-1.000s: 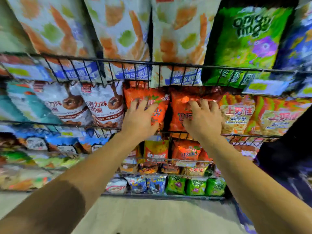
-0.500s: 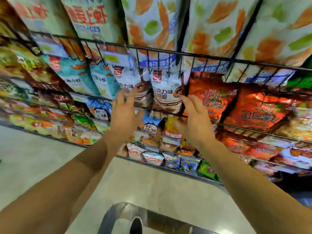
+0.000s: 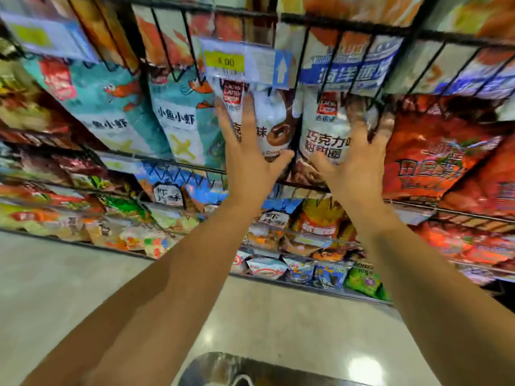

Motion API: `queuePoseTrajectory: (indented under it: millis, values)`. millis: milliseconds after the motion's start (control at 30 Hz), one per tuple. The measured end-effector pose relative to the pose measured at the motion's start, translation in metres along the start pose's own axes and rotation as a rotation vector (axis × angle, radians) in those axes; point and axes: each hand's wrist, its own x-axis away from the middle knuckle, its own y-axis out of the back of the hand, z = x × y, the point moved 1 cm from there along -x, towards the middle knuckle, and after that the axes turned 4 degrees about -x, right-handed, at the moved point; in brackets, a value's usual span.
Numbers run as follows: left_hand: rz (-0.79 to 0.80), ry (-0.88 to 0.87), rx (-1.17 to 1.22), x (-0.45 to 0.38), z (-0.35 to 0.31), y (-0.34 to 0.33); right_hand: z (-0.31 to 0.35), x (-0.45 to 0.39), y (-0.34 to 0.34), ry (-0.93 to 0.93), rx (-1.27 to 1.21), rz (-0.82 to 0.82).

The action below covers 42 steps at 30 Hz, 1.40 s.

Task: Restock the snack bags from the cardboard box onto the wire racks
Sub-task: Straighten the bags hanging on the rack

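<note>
**Both hands flat on the two white bags, nothing gripped**

Near: at the bottom edge we see a grey rounded object [image 3: 245, 369], partly cut off; can't tell what it is. No cardboard box in view.

Mid: both forearms reach up and forward, about level with each other. Left hand [image 3: 248, 160] has straight, spread fingers lying on the left white bag [image 3: 271, 118], thumb angled toward the gap between the bags. Right hand [image 3: 359, 165] is equally spread, fingers on the right white bag [image 3: 324, 129], fingertips blurred near the edge of the orange bag [image 3: 434, 154]. Neither hand holds anything; palms lie on the bag faces.

Far: the two bags stand side by side in the middle rack [image 3: 178, 167], long axis upright and leaning back, tops tucked under the price tag [image 3: 237, 62] on the upper rack's front wire.

Key relation: each bag sits straight ahead of its own hand, one hand per bag. We judge this as straightening or pushing back shelved stock. Any next push runs along the forearms, into the rack. Risk: slick film, bags may slip sideways.
</note>
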Motion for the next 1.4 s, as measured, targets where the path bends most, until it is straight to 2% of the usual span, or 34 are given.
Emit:
queuePoseTrajectory:
  millis: [133, 400, 567, 767, 867, 1000, 1100, 1200, 1267, 1400]
  values:
    - [0.019, -0.031, 0.018, -0.02, 0.007, -0.011, -0.001, -0.004, -0.002, 0.017, -0.036, 0.007]
    - [0.065, 0.01, -0.007, -0.026, 0.007, 0.007, 0.005, -0.006, 0.008, -0.07, 0.143, -0.078]
    - [0.204, 0.028, -0.066, -0.035, 0.004, 0.004, 0.012, -0.029, -0.004, -0.233, 0.322, 0.016]
    - [0.249, -0.015, -0.166, -0.035, 0.004, 0.009, 0.006, -0.022, 0.002, -0.288, 0.308, 0.012]
    - [0.245, -0.061, -0.19, -0.031, 0.006, 0.012, 0.013, -0.026, 0.003, -0.285, 0.324, 0.097]
    - [0.299, -0.023, -0.306, -0.036, 0.001, 0.007, 0.026, -0.027, 0.003, -0.333, 0.254, 0.157]
    - [0.365, -0.044, -0.301, -0.039, 0.005, 0.016, 0.027, -0.011, 0.011, -0.265, 0.196, 0.097]
    - [0.366, -0.076, -0.307, -0.038, 0.004, 0.035, 0.023, 0.016, 0.013, -0.078, 0.251, -0.067]
    - [0.314, -0.091, -0.323, -0.035, 0.001, 0.043, 0.02, 0.028, 0.008, 0.046, 0.269, -0.117]
    - [0.103, -0.184, -0.41, -0.024, -0.007, 0.048, 0.015, 0.024, 0.009, 0.105, 0.289, -0.029]
